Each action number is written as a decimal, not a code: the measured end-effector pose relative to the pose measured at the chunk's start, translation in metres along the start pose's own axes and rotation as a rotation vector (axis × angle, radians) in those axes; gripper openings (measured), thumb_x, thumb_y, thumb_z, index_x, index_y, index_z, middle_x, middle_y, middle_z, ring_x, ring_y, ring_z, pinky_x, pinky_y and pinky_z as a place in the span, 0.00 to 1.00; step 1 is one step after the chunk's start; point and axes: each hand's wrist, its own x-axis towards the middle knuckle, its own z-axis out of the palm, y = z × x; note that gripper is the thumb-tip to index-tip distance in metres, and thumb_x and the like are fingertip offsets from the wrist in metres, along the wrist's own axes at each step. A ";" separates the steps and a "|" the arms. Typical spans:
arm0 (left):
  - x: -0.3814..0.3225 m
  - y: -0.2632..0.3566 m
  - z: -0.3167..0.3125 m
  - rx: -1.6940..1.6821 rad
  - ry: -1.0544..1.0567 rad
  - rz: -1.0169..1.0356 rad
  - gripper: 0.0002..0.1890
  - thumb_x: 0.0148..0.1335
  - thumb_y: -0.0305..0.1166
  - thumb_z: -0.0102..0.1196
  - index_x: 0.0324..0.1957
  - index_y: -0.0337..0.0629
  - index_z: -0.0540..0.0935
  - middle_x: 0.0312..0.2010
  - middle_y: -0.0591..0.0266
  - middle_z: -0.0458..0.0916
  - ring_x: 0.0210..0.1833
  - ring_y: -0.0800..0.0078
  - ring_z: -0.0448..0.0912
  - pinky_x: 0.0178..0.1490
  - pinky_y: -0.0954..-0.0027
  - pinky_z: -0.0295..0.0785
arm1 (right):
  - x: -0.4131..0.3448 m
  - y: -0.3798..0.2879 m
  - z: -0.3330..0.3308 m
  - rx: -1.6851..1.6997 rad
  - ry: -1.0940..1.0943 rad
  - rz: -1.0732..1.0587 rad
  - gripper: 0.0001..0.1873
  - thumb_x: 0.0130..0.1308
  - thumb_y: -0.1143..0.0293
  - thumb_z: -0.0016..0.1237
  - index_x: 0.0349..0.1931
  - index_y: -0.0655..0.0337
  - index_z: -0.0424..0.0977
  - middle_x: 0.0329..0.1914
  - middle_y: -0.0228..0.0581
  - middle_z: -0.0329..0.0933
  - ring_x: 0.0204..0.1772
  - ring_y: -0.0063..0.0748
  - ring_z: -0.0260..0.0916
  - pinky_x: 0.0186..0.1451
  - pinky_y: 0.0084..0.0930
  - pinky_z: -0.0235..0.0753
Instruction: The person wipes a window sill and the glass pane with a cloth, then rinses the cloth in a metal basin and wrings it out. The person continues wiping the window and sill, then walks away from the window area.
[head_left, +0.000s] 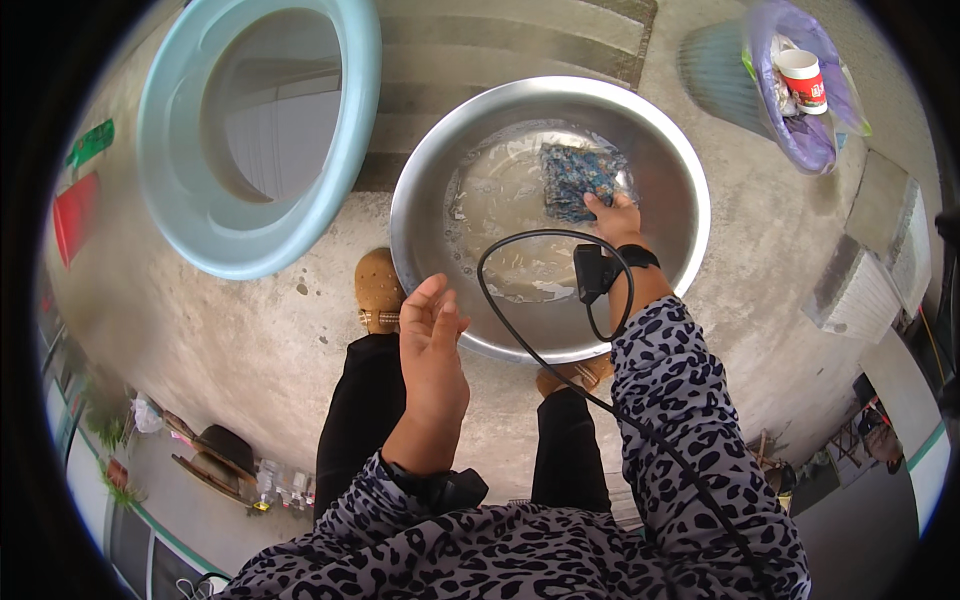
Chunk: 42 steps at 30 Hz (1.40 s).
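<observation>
A wide metal basin (420, 172) with shallow, cloudy, slightly bubbly water stands on the concrete before me. In its right half lies a wet blue patterned cloth (574, 180), and my right hand (616, 217) grips its lower right edge, the fingertips partly hidden by cloth and water. My left hand (435, 341) is raised near the basin's lower left rim, palm turned up and fingers loosely bent apart, holding nothing. Both wrists wear black straps with small devices; a black cable loops from the right one across the basin.
A light blue plastic tub (161, 150) with murky water stands at the upper left. At the upper right is a bin lined with a purple bag (817, 142), a red and white paper cup (806, 86) in it. My brown shoes (377, 285) are close to the basin.
</observation>
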 end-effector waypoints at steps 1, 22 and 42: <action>0.000 0.000 -0.001 0.003 -0.011 0.011 0.17 0.70 0.32 0.50 0.59 0.46 0.68 0.61 0.66 0.68 0.61 0.76 0.67 0.60 0.66 0.64 | 0.000 0.003 -0.001 0.081 0.153 0.055 0.38 0.56 0.56 0.65 0.63 0.66 0.67 0.61 0.51 0.74 0.60 0.44 0.74 0.59 0.37 0.73; -0.071 0.047 0.046 -0.308 -0.785 -0.695 0.37 0.68 0.60 0.45 0.69 0.45 0.59 0.60 0.54 0.70 0.60 0.63 0.73 0.64 0.57 0.68 | -0.371 -0.021 -0.125 -0.127 0.026 -1.362 0.17 0.52 0.68 0.64 0.38 0.63 0.73 0.50 0.46 0.75 0.57 0.55 0.71 0.61 0.50 0.70; -0.262 0.173 0.112 -0.014 -0.788 -0.471 0.13 0.72 0.50 0.44 0.51 0.59 0.71 0.51 0.72 0.73 0.55 0.75 0.74 0.58 0.67 0.72 | -0.554 -0.129 -0.210 1.179 -0.134 -0.833 0.15 0.77 0.59 0.37 0.41 0.61 0.55 0.32 0.41 0.73 0.36 0.30 0.71 0.45 0.33 0.74</action>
